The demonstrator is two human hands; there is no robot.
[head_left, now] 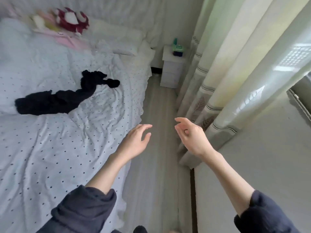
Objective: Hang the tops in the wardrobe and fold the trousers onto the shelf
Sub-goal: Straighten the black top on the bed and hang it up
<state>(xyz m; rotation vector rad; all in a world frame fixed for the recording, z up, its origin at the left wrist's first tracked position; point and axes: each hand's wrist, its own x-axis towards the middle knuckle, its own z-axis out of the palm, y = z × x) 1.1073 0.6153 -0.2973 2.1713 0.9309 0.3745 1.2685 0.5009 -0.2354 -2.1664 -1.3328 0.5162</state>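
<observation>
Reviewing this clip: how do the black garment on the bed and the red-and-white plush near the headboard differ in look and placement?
The black garment is plain dark cloth, strung out and crumpled; the red-and-white plush is a compact, rounded, two-coloured shape. The black garment lies mid-bed on the dotted sheet, closer to the left hand; the plush sits far off among the pillows, blurred. Both rest on the bed, and neither hand touches them: left and right hand are empty.

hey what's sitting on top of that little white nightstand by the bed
On the white nightstand a green box is stacked on a dark blue one, with a small teal bottle behind. Whatever is inside its drawers is hidden.
</observation>
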